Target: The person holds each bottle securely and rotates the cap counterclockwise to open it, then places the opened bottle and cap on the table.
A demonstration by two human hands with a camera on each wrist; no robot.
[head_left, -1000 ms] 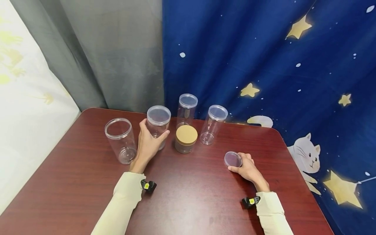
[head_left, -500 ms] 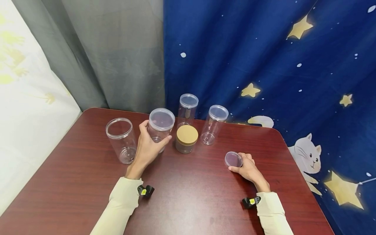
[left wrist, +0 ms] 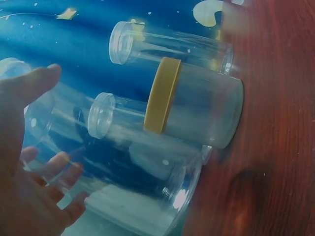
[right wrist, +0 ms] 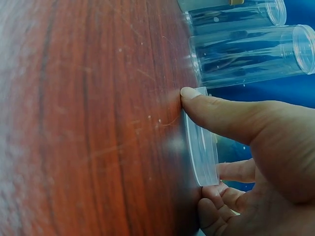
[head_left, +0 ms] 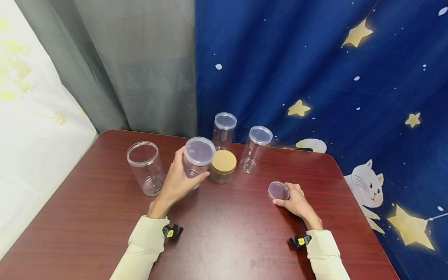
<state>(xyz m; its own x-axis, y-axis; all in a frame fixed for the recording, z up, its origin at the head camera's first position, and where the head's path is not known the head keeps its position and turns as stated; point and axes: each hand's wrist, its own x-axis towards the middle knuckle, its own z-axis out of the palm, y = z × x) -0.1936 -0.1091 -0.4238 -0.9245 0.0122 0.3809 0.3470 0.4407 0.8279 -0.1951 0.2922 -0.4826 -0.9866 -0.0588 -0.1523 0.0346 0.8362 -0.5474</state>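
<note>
My left hand [head_left: 175, 183] grips a wide clear jar [head_left: 200, 152] with a translucent lid on it. Fingers and thumb wrap its upper part. In the left wrist view the jar's [left wrist: 133, 172] base is close over the table. My right hand [head_left: 297, 202] pinches a small clear round lid [head_left: 278, 190] by its edge. The right wrist view has this lid [right wrist: 201, 147] lying at the tabletop between thumb and fingers. To the left of my left hand stands a clear jar [head_left: 145, 168] with no lid. Just right of the held jar is a short jar with a tan lid [head_left: 224, 161].
Two tall, slim clear jars stand at the back, a left one [head_left: 225, 126] behind the tan-lidded jar and a right one [head_left: 254, 149]. The reddish-brown table [head_left: 224, 233] ends against grey and blue curtains [head_left: 245, 70].
The wide lidded jar has come toward me and a little right in my left hand, now overlapping the tan-lidded jar in the head view. My right hand stays at the small lid.
</note>
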